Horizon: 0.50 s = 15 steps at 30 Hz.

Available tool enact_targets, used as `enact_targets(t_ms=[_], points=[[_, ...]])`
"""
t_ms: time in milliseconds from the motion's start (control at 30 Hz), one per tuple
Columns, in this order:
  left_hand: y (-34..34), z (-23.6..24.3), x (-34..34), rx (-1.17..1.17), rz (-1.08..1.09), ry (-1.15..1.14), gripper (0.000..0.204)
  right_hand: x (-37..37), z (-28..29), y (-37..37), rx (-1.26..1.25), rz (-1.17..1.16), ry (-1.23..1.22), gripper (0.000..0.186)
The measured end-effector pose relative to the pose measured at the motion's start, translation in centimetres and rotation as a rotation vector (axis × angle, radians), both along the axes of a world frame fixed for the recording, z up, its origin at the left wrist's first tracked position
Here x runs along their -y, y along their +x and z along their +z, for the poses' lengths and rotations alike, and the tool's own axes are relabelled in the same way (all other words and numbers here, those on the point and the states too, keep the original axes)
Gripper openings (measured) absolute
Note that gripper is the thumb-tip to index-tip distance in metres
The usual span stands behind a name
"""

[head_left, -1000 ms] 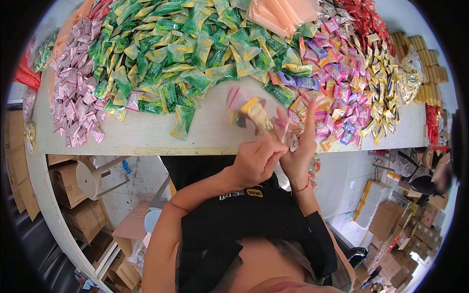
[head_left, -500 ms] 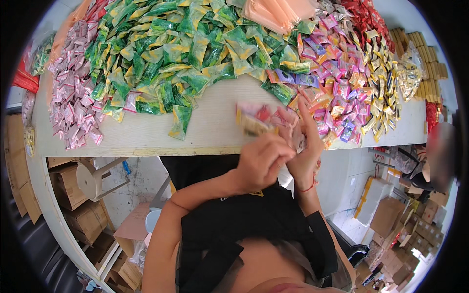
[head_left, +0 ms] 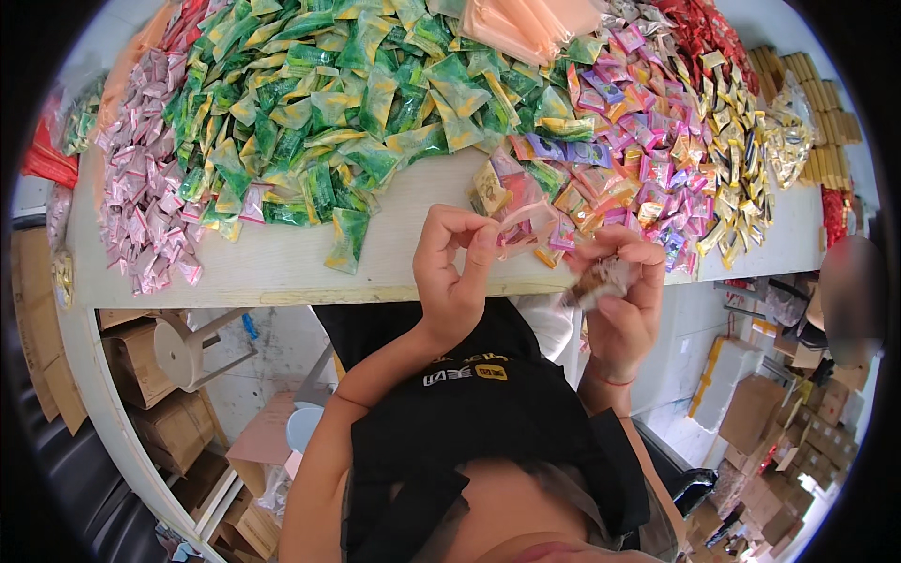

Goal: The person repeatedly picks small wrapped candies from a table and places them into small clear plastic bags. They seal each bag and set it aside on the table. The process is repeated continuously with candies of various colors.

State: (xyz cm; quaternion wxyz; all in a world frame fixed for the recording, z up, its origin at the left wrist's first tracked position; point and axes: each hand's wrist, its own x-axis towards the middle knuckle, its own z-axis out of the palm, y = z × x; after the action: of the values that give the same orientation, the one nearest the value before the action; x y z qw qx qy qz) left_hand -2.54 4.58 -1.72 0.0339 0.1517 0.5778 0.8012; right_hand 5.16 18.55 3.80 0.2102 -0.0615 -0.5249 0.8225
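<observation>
A sheer, peach-pink soft pouch [head_left: 519, 201] with small packets inside is pinched in the left hand [head_left: 453, 269], over the pale, flat-topped counter [head_left: 282, 263].
The left grip is closed, thumb and forefinger on the pouch's near edge; right of the pouch, the right hand [head_left: 629, 308] curls around a small brown-and-clear plastic-wrapped packet [head_left: 602, 280]. The pouch should be light, limp and slightly slippery, best held by its rim. Its long axis slants; the filled end seems to point away leftward, the mouth toward the right hand. Left of the pouch spread glossy green-and-yellow pillow packets [head_left: 375, 98]; beyond it, stacked flat peach bags [head_left: 530, 28].
</observation>
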Motion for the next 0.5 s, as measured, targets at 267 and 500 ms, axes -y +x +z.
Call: enact_targets(t_ms=[267, 500], points=[[0.3, -0.4, -0.6, -0.074, 0.059, -0.084, 0.004, 1.6, -4.4, -2.6, -0.083, -0.266, 0.823, 0.036], [0.4, -0.1, -0.8, -0.228, 0.053, -0.191, 0.005, 1.7, -3.0, -1.7, 0.154, -0.117, 0.112, 0.029]])
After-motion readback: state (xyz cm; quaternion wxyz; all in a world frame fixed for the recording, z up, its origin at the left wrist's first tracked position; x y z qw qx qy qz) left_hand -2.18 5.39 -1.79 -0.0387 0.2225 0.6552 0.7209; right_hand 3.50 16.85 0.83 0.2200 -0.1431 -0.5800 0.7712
